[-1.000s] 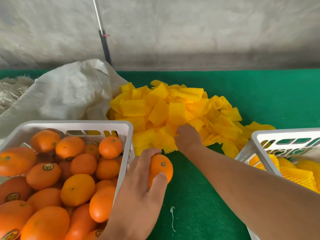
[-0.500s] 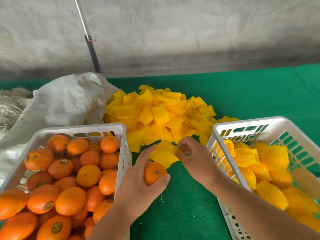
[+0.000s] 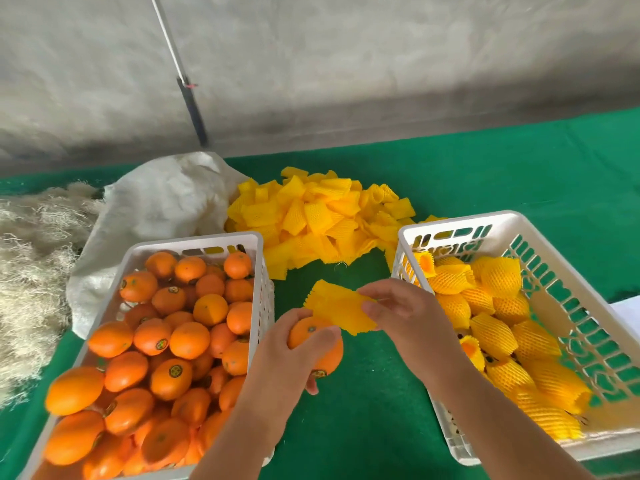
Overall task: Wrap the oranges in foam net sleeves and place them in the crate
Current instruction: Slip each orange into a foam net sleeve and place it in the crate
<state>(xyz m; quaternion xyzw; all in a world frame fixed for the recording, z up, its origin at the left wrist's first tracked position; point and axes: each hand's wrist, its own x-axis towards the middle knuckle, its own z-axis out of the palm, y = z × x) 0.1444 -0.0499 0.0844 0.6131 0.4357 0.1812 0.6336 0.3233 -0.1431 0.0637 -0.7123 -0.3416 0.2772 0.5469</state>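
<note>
Green table [image 3: 363, 427], left grip [image 3: 287, 355] holding orange [image 3: 330, 355]

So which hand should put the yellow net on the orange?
The right hand, probably. It already pinches a flat foam net sleeve just above the orange, which the left hand grips between the two crates.

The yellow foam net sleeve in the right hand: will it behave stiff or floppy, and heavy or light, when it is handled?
The foam net sleeve is probably soft and floppy: it lies flattened and bends at its edges. It seems very light, since the right hand holds it by a mere fingertip pinch. Its open mesh likely stretches over the orange in the left hand.
</note>
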